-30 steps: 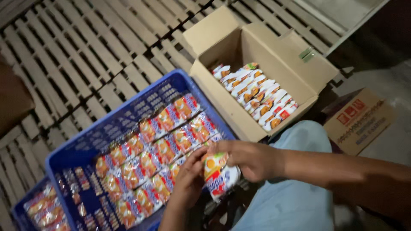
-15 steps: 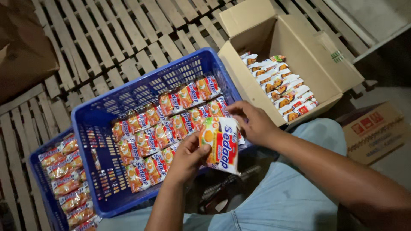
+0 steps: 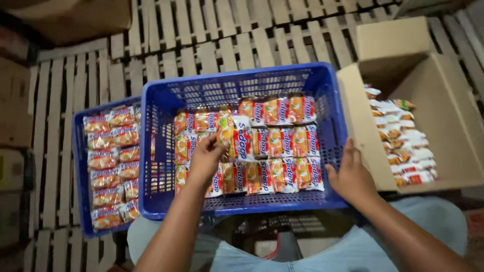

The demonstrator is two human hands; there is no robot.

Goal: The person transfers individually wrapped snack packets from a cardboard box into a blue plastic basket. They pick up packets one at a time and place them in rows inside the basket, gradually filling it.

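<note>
Seen from above, a person sits with a blue perforated plastic crate resting across the lap. The left hand reaches into the crate, its grip closed on one orange-and-white noodle packet, held tilted just above the rows of matching packets that line the crate's floor below and to the right of that grip. The right hand lies open, its grip holding nothing, fingers resting against the crate's right wall. Just right of this hand stands an open brown cardboard box with more packets stacked on edge along its left side. Left of the left hand, partly under the first crate, sits a second blue crate filled with similar packets. Beneath everything is a floor of pale wooden slatted pallets. More brown cartons sit at the dim upper left.
</note>
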